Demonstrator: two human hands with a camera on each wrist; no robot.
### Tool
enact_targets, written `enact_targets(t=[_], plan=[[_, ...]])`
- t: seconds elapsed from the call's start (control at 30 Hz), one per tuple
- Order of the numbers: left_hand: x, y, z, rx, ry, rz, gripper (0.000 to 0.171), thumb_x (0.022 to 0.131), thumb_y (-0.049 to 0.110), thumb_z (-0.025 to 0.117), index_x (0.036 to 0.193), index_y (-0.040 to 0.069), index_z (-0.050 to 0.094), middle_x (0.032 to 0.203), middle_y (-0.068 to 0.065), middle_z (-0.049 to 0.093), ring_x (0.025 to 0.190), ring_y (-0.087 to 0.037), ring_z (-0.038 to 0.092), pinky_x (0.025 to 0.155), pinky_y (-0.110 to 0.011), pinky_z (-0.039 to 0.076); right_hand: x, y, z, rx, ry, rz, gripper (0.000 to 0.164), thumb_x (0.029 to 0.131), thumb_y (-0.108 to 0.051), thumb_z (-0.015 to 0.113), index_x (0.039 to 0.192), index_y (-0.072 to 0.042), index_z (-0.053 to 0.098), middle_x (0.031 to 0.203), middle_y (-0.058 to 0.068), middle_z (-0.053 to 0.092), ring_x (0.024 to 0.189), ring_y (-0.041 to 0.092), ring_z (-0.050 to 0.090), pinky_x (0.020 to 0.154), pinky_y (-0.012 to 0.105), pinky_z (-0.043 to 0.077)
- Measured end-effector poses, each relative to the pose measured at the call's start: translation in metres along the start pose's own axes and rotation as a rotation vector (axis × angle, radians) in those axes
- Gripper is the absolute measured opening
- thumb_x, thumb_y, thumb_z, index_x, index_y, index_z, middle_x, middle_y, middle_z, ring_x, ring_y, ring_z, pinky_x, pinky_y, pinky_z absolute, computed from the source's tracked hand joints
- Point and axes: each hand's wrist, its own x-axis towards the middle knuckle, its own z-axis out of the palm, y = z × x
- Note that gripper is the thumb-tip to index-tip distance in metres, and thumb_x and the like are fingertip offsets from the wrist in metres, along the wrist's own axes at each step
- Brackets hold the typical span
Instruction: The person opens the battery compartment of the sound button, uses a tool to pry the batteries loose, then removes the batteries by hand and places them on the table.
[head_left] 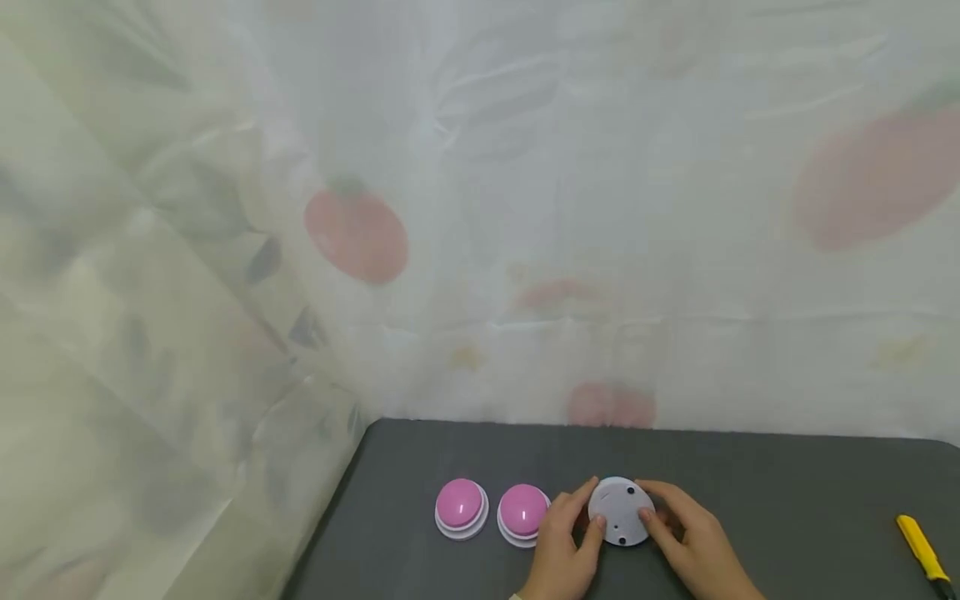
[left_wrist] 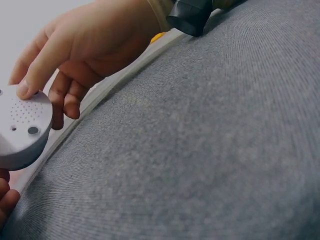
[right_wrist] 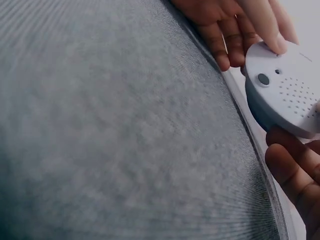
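Note:
Between both hands a round white buzzer (head_left: 621,510) is held with its flat underside showing. A patch of small speaker holes and dark round recesses mark that face in the right wrist view, where the buzzer (right_wrist: 287,92) is tilted. My left hand (head_left: 562,546) grips its left edge, thumb on the underside. From the right, my right hand (head_left: 697,542) holds the opposite edge, its thumb also on that face. The top of the buzzer is hidden. Left of the hands stand two pink domed buzzers (head_left: 459,503) (head_left: 522,510) on white bases, the nearer one partly behind my left hand.
The dark grey table (head_left: 420,450) backs onto a hanging sheet (head_left: 480,208) with fruit prints, which also runs along the left side. A yellow-handled tool (head_left: 921,543) lies at the far right, cut by the frame edge.

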Motion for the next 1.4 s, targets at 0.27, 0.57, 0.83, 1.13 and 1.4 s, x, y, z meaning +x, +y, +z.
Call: enact_targets(t=[0.27, 0.57, 0.83, 1.13, 1.4], plan=[[0.005, -0.003, 0.003, -0.165, -0.080, -0.084, 0.036, 0.100, 0.017, 0.078, 0.134, 0.016, 0.068, 0.086, 0.010, 0.061, 0.078, 0.004, 0.055, 0.070, -0.017, 0.051, 0.007, -0.001, -0.003, -0.001, 0.005, 0.124, 0.032, 0.104, -0.006, 0.074, 0.136, -0.013, 0.075, 0.110, -0.003, 0.059, 0.079, 0.004, 0.050, 0.063, 0.026, 0.046], [0.008, -0.003, -0.002, 0.018, -0.158, -0.094, 0.038, 0.096, 0.050, 0.084, 0.111, 0.023, 0.062, 0.092, 0.012, 0.056, 0.086, 0.003, 0.050, 0.075, -0.015, 0.044, 0.014, -0.004, 0.001, -0.019, 0.070, 0.142, 0.021, 0.097, -0.001, 0.082, 0.111, -0.015, 0.073, 0.101, -0.005, 0.062, 0.072, 0.004, 0.054, 0.057, 0.025, 0.048], [0.006, 0.001, -0.003, 0.113, -0.180, 0.012, 0.051, 0.090, 0.058, 0.087, 0.093, 0.021, 0.052, 0.098, 0.011, 0.051, 0.092, 0.002, 0.043, 0.077, -0.015, 0.038, 0.013, -0.005, -0.002, -0.047, 0.071, 0.091, 0.022, 0.093, -0.009, 0.088, 0.109, -0.022, 0.080, 0.107, -0.010, 0.062, 0.081, 0.006, 0.054, 0.064, 0.024, 0.047], [0.007, 0.002, -0.003, 0.004, -0.201, 0.010, 0.045, 0.089, 0.047, 0.092, 0.078, 0.024, 0.054, 0.139, 0.007, 0.066, 0.128, -0.013, 0.061, 0.098, -0.032, 0.054, 0.014, -0.002, -0.004, -0.037, 0.033, -0.066, 0.030, 0.088, -0.004, 0.091, 0.107, -0.025, 0.081, 0.122, -0.002, 0.073, 0.109, 0.014, 0.070, 0.093, 0.008, 0.048], [0.009, 0.005, -0.005, 0.053, -0.277, -0.125, 0.080, 0.083, 0.059, 0.093, 0.141, 0.020, 0.055, 0.140, 0.010, 0.063, 0.125, -0.007, 0.060, 0.102, -0.033, 0.053, 0.017, -0.001, -0.005, -0.045, -0.042, -0.234, 0.035, 0.085, 0.001, 0.091, 0.109, -0.024, 0.084, 0.130, 0.007, 0.077, 0.115, 0.023, 0.075, 0.096, 0.008, 0.049]])
